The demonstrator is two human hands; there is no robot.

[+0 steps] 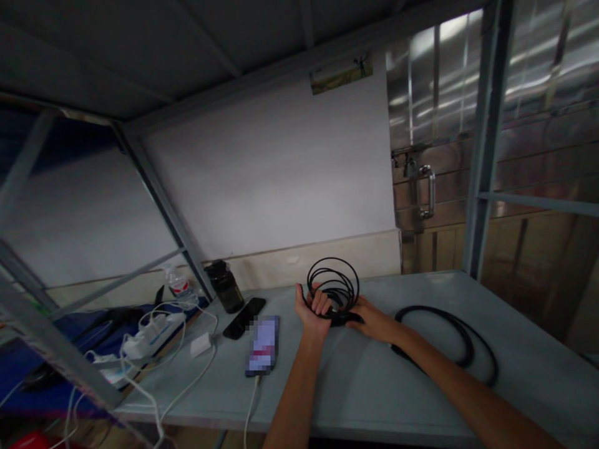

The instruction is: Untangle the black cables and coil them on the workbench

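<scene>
A black cable [333, 269] is wound in several loose loops just above the grey tabletop. My left hand [316, 310] is closed around the left side of the loops, its fingers curled and its thumb raised. On the other side, my right hand [367, 319] grips the lower right part of the bundle, where the black strands gather. Its fingertips are partly hidden behind the cable. Beside my right forearm, a thicker black cable coil [461, 330] rests on the table, and the forearm covers part of it.
Left of my hands lie a lit phone [262, 345] with a white cord, a dark phone [244, 318] and a white charger [201, 344]. Behind them stands a dark jar [225, 287]. White power strips [154, 333] sit beyond the metal frame [156, 193]. A wall [281, 168] rises behind the table [365, 386].
</scene>
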